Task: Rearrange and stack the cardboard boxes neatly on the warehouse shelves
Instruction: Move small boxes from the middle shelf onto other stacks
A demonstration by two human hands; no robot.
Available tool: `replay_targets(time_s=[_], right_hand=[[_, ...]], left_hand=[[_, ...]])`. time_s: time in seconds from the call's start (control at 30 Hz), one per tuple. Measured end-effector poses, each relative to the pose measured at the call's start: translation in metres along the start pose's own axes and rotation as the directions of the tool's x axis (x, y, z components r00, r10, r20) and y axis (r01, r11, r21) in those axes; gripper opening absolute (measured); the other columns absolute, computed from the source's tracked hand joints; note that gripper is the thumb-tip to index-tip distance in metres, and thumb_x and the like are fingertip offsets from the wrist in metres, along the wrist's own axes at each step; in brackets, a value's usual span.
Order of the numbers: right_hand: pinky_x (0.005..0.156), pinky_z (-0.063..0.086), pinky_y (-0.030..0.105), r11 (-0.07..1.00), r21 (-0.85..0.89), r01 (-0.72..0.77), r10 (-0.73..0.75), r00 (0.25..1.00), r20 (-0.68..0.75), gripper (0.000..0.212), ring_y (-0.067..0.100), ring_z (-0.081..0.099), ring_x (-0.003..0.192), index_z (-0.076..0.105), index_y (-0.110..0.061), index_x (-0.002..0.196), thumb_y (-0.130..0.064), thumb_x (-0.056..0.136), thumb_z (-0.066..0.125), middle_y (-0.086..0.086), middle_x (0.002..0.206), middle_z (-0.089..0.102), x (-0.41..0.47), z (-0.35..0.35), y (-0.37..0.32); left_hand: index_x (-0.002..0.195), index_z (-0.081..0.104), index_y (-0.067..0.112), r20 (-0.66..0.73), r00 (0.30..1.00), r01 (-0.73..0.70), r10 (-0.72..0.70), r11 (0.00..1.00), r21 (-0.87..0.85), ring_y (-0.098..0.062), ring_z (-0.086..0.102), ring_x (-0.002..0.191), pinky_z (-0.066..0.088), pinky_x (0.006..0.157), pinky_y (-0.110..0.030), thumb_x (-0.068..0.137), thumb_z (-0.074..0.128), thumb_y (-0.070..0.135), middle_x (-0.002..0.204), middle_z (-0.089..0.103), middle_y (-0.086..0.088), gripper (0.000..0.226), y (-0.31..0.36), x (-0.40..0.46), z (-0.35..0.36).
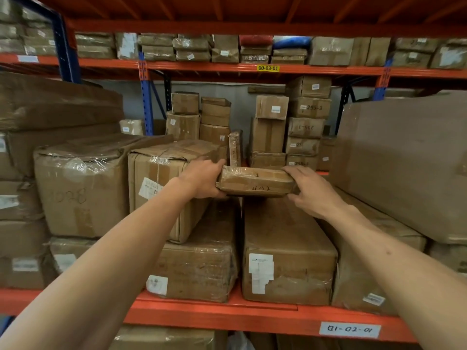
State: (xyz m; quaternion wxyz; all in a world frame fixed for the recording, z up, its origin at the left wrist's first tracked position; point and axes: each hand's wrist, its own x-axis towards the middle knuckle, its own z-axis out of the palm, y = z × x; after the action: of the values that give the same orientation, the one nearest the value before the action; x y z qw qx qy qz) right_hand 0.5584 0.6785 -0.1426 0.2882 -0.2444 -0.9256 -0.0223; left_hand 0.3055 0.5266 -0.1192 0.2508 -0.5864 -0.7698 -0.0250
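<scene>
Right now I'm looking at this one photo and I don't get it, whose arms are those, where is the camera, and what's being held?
There is no machine here. The camera sits on a person's head and looks forward and down, so the two bare arms reaching in are that person's own. The wide lens bends the edges of the picture.

The left hand and the right hand grip the two ends of a flat box wrapped in clear tape, with writing on its front. It is held just above two long boxes lying side by side on an orange shelf. Bigger cartons stand left and right, and small boxes are stacked at the back. A label on the shelf edge reads 01-02-01.
</scene>
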Motion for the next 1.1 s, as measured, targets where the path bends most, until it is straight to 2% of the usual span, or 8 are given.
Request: replay_targets(time_s=[0.1, 0.3, 0.6, 0.73, 0.83, 0.9, 1.0, 1.1], right_hand=[[0.122, 0.033, 0.042, 1.0, 0.007, 0.019, -0.019, 1.0, -0.003, 0.076, 0.026, 0.041, 0.148, 0.041, -0.015, 0.159, -0.017, 0.092, 0.077, 0.008, 0.159, 0.05, 0.001, 0.005, -0.008], [0.115, 0.043, 0.045, 0.998, 0.05, 0.041, -0.042, 0.999, 0.02, 0.072, 0.026, 0.05, 0.137, 0.053, -0.016, 0.147, -0.018, 0.083, 0.087, 0.006, 0.146, 0.058, -0.003, 0.026, -0.025], [0.104, 0.049, 0.04, 0.998, 0.059, 0.024, -0.03, 0.995, 0.097, 0.063, 0.022, 0.052, 0.128, 0.056, -0.017, 0.133, -0.018, 0.08, 0.09, 0.001, 0.135, 0.054, -0.018, 0.055, -0.04], [0.102, 0.05, 0.038, 0.993, 0.119, -0.019, -0.019, 0.951, 0.309, 0.064, 0.021, 0.055, 0.121, 0.052, -0.021, 0.126, -0.034, 0.078, 0.092, -0.006, 0.128, 0.051, -0.029, 0.072, -0.04], [0.113, 0.044, 0.039, 0.977, 0.19, -0.102, 0.012, 0.905, 0.426, 0.079, 0.021, 0.05, 0.132, 0.048, -0.022, 0.14, -0.051, 0.079, 0.088, 0.001, 0.146, 0.046, -0.038, 0.082, -0.036], [0.118, 0.042, 0.048, 0.926, 0.296, -0.236, 0.081, 0.888, 0.453, 0.095, 0.027, 0.043, 0.144, 0.044, -0.029, 0.15, -0.072, 0.074, 0.081, 0.002, 0.162, 0.031, -0.037, 0.074, -0.035], [0.126, 0.025, 0.062, 0.709, 0.422, -0.565, 0.359, 0.804, 0.474, 0.114, 0.035, 0.023, 0.16, 0.023, -0.036, 0.166, -0.094, 0.075, 0.059, 0.002, 0.178, 0.005, -0.031, 0.076, -0.026], [0.118, 0.043, 0.06, 0.507, 0.478, -0.717, 0.443, 0.692, 0.57, 0.124, 0.031, 0.058, 0.138, 0.036, -0.029, 0.161, -0.096, 0.062, 0.068, 0.005, 0.155, 0.057, -0.023, 0.097, -0.016]], left_hand=[[0.151, 0.041, 0.01, 0.059, 0.997, -0.064, 0.058, 0.994, 0.091, -0.026, 0.064, 0.121, 0.03, 0.122, -0.041, 0.08, 0.074, 0.065, 0.125, 0.072, -0.006, 0.095, -0.011, -0.002, -0.001], [0.14, 0.055, 0.023, 0.242, 0.956, -0.236, 0.168, 0.929, 0.285, -0.018, 0.066, 0.114, 0.026, 0.124, -0.043, 0.078, 0.073, 0.068, 0.118, 0.073, 0.002, 0.078, -0.019, -0.009, -0.002], [0.116, 0.069, 0.027, 0.362, 0.897, -0.415, 0.253, 0.763, 0.496, -0.019, 0.071, 0.096, 0.044, 0.111, -0.043, 0.082, 0.071, 0.062, 0.104, 0.075, 0.006, 0.049, -0.017, -0.017, 0.028], [0.108, 0.071, 0.024, 0.482, 0.848, -0.462, 0.22, 0.752, 0.47, -0.021, 0.071, 0.092, 0.054, 0.097, -0.04, 0.087, 0.067, 0.059, 0.102, 0.074, 0.003, 0.041, -0.003, -0.031, 0.044], [0.109, 0.07, 0.021, 0.526, 0.831, -0.462, 0.184, 0.754, 0.467, -0.021, 0.066, 0.087, 0.055, 0.091, -0.038, 0.094, 0.064, 0.046, 0.104, 0.073, 0.001, 0.03, 0.007, -0.042, 0.047], [0.11, 0.068, 0.021, 0.541, 0.828, -0.438, 0.15, 0.775, 0.455, -0.021, 0.061, 0.083, 0.054, 0.086, -0.035, 0.094, 0.063, 0.041, 0.102, 0.071, 0.001, 0.026, 0.011, -0.042, 0.041], [0.118, 0.066, 0.017, 0.555, 0.83, -0.335, 0.054, 0.844, 0.419, -0.02, 0.063, 0.087, 0.051, 0.079, -0.033, 0.092, 0.064, 0.032, 0.101, 0.068, 0.001, 0.03, 0.017, -0.036, 0.039], [0.152, 0.04, 0.019, 0.553, 0.833, -0.236, 0.01, 0.911, 0.339, -0.024, 0.065, 0.105, 0.049, 0.088, -0.036, 0.087, 0.07, 0.029, 0.129, 0.065, -0.005, 0.073, 0.02, -0.032, 0.049]])
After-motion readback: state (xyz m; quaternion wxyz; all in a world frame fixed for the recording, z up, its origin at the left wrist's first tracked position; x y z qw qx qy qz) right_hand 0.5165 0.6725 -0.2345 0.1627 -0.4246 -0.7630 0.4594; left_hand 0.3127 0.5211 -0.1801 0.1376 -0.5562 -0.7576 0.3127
